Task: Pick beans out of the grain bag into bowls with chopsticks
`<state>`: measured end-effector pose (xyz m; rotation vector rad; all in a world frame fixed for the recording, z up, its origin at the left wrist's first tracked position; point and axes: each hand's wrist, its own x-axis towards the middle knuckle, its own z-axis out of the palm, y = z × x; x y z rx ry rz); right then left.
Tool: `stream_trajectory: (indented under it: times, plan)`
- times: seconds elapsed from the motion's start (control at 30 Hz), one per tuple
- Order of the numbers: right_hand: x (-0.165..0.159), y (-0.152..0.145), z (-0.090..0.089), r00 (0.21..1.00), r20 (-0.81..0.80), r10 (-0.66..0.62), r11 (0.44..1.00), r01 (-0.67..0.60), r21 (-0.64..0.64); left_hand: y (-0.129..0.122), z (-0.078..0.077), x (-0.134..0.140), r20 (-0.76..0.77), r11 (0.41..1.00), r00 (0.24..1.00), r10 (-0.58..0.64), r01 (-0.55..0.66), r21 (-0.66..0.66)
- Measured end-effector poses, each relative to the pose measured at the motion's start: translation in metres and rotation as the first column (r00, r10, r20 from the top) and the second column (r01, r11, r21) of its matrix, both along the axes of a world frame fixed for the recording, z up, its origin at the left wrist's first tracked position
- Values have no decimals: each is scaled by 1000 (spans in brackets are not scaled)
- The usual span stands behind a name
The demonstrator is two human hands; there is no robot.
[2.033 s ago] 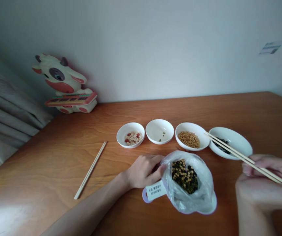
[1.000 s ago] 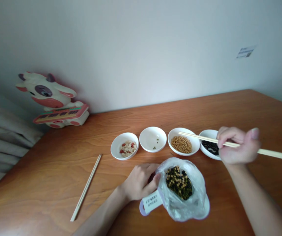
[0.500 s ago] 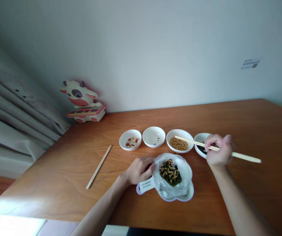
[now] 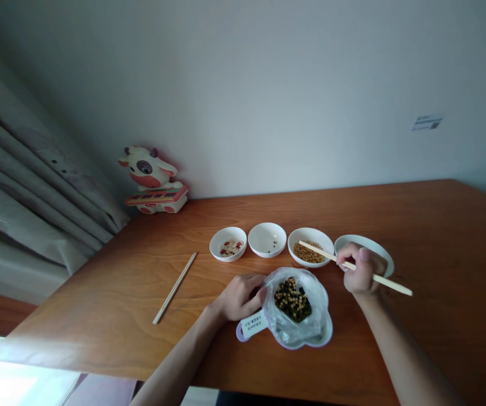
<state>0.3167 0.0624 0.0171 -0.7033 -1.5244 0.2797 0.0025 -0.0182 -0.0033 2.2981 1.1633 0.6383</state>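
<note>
My left hand grips the left rim of a flower-shaped bowl with a lilac handle. A clear plastic bag lines this bowl, and a mix of dark green grains and yellow beans lies inside. In my right hand is a pair of wooden chopsticks, closed together and slanting left. Their tips are over a white bowl of yellow beans; whether they pinch a bean cannot be seen. Behind my right hand stands another white bowl, its contents mostly hidden.
To the left in the row are a white bowl with pale and red pieces and a white bowl with a few green bits. A second pair of chopsticks lies at left. A toy cow with keyboard stands by the wall.
My right hand has shifted left and turned slightly, with the chopstick tips staying over the yellow beans. The left hand keeps its hold on the flower-shaped bowl. The camera view has tilted a little.
</note>
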Motion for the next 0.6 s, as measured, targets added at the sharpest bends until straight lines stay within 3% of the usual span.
stream_trajectory:
  times: [0.3,0.6]
  plan:
    - [-5,0,-7,999,34,42,999,-43,30,2,-1,-2,21,1000,1000,1,-1,8]
    - [-1,3,-12,997,65,-35,999,35,0,1,-4,0,-3,998,999,50,-50,30]
